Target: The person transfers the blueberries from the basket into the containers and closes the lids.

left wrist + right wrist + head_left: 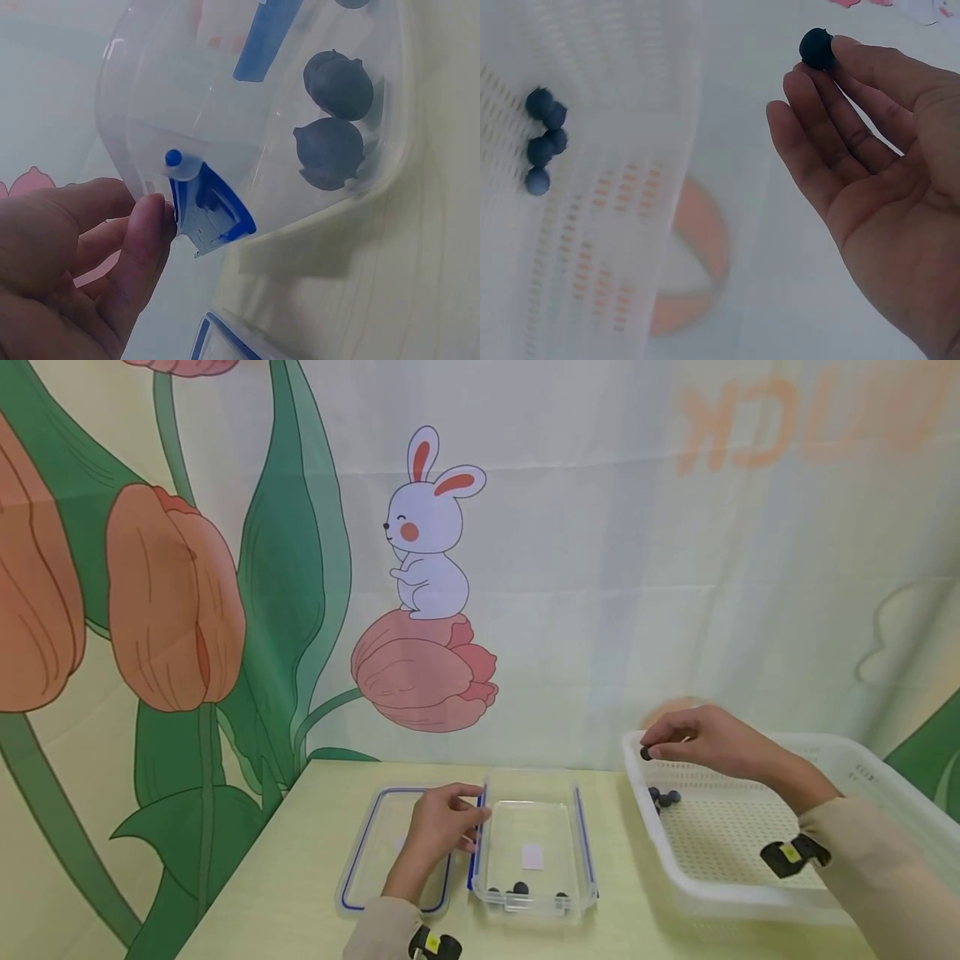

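My left hand [442,822] pinches the left side of a clear plastic box [513,827], thumb and fingers at its blue-edged latch flap [206,206]. Several blueberries [330,154] lie inside, along the box's near end in the head view. A dark blueberry [817,49] is pinched between the thumb and fingertips of my right hand [705,739], which is raised over the left rim of a white perforated basket [660,843]. More blueberries [540,152] sit clustered inside that basket, near its left wall in the head view.
A clear lid with a blue seal [360,860] lies left of the box, partly covered by my left arm. Pale wood-look table [277,860] runs underneath. Behind it hangs a printed curtain [555,610] with tulips and a rabbit.
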A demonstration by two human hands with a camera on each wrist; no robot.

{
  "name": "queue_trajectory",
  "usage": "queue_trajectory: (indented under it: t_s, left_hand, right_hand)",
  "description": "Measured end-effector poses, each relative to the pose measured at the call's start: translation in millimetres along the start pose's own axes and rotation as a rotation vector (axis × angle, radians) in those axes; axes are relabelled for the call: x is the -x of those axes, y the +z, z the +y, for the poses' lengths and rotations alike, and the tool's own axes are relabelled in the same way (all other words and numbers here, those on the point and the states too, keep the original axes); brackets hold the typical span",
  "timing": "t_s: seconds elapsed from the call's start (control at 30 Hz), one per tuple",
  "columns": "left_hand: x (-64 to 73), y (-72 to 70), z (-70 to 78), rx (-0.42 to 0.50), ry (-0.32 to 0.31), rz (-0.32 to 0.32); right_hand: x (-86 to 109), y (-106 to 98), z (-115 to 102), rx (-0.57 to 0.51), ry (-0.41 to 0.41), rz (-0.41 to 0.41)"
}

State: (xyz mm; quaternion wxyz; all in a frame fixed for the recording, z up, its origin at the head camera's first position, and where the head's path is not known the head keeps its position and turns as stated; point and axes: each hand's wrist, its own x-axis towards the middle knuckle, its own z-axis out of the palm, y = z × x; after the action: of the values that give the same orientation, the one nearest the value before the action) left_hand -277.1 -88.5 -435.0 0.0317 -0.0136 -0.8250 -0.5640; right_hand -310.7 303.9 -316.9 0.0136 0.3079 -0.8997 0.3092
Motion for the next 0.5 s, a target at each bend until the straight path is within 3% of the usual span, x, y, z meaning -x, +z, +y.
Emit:
queue_trajectory:
  t_s: [0.3,0.5]
  left_hand:
    - [0.4,-0.2,0.1,0.001,-0.006,-0.004]
    - [1.7,-1.0,2.1,0.007,-0.001,-0.009]
  right_hand:
    - [0.2,8,-37,-0.003,-0.03,0.051]
    - [3.5,22,-59,-0.078,-0.03,0.02]
